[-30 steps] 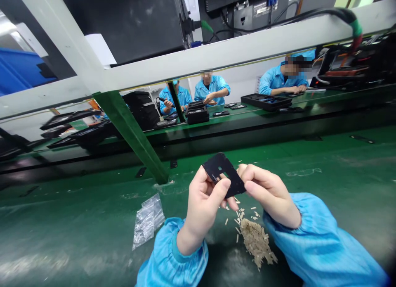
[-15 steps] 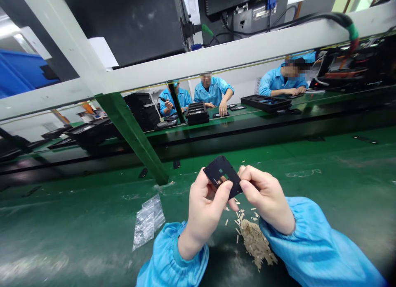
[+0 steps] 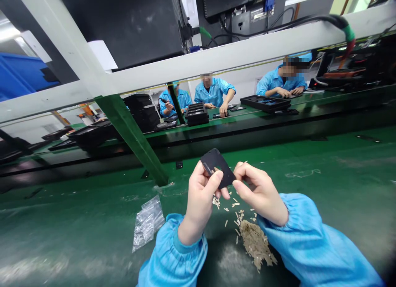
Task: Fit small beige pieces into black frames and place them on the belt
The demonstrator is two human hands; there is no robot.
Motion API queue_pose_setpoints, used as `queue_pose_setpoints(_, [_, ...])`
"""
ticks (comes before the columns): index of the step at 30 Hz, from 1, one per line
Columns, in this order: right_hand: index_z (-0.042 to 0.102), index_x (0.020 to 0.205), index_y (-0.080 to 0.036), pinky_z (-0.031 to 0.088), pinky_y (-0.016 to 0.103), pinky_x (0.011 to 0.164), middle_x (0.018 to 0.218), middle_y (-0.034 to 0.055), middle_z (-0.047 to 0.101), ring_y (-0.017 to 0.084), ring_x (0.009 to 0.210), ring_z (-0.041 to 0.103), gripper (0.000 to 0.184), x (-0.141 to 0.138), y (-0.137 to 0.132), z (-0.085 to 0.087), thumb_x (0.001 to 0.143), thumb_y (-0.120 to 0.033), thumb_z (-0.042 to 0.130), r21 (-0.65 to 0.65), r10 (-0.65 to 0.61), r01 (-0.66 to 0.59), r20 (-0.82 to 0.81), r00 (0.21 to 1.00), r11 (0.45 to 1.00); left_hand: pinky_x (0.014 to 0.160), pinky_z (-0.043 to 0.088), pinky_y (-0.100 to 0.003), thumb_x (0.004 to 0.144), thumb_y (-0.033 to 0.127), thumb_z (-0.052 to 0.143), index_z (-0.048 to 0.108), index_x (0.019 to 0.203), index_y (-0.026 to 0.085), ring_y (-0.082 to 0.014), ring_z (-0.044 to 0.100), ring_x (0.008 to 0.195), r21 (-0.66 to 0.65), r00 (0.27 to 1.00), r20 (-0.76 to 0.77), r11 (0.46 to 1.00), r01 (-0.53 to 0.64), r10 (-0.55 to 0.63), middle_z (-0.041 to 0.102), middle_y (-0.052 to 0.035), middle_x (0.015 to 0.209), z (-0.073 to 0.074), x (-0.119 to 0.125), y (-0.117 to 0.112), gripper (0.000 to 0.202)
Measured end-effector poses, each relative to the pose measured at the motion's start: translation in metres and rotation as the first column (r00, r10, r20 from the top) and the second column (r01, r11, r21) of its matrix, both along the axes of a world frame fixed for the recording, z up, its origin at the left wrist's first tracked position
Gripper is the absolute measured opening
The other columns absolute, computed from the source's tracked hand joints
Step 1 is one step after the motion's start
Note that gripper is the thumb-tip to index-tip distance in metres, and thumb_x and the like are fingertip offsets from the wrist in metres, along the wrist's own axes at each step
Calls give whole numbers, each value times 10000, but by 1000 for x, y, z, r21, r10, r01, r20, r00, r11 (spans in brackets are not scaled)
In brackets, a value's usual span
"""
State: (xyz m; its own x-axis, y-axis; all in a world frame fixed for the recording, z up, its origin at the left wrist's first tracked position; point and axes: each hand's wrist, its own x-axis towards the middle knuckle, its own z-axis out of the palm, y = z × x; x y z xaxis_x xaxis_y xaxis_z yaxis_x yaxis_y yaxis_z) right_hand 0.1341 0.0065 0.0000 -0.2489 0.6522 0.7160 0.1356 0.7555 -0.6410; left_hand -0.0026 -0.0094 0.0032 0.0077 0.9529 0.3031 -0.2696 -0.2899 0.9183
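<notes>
A thin black rectangular plate (image 3: 220, 165) with small openings is held tilted above the green table. My left hand (image 3: 201, 194) is closed on its left and lower side, thumb on the face and fingers behind. At the plate's right edge, my right hand (image 3: 258, 190) has thumb and forefinger pinched together. Whether they grip the edge itself or a small bit there, I cannot tell. Below the hands lies a pile of small beige strips (image 3: 256, 243), with several loose ones scattered around it.
A clear plastic bag (image 3: 148, 223) lies left of my hands. The slanted green post (image 3: 133, 140) rises beyond it. A white beam (image 3: 192, 70) crosses above, carrying monitors. Across the far bench (image 3: 256, 117) sit three people in blue, with black trays (image 3: 198, 113).
Both hands have shifted slightly left and up with the black plate, which has tilted to a different angle. More beige strips show beneath the hands.
</notes>
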Motion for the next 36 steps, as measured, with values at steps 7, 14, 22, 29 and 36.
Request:
queue_pose_setpoints(7, [434,666,-196,380,219,567,639,-29,471,110,594,466,160,26,85,-65,816,-249,449,-64,-426,523,503,752,850,658,463,-203,816,399,523,481,878,181,-126,606,831,-162,958,-160,951,-263,237,576,-42,909,-56,-23,83,231])
queue_pose_setpoints(14, [611,817,-181,267,262,511,869,84,586,177,681,517,198,77,126,-130,848,-237,423,27,-561,793,721,406,608,653,443,-203,793,333,501,481,865,185,-133,611,835,-136,915,-344,954,-268,208,579,-40,891,-79,-43,109,166])
queue_pose_setpoints(22, [610,1160,-238,367,369,844,1210,95,611,268,1100,485,333,74,135,-148,907,-254,395,113,-397,654,866,304,748,707,437,-240,743,202,532,560,719,176,-134,563,732,-81,639,-768,996,-34,-41,590,1,737,-88,-46,108,46])
queue_pose_setpoints(29, [434,1350,-322,246,523,999,1400,62,468,284,1258,369,460,51,127,-158,929,-458,306,123,-360,636,897,257,762,757,441,-272,615,165,691,644,790,193,-180,567,788,-165,180,-967,981,101,-181,576,-7,770,-103,-47,107,184])
queue_pose_setpoints(36, [462,1337,-183,235,626,962,1348,186,472,334,1249,365,590,44,131,-160,917,-534,241,123,-406,760,892,197,639,734,441,-262,690,140,619,635,823,189,-188,587,842,-159,-21,-987,984,84,-158,587,-42,872,-109,-37,104,143])
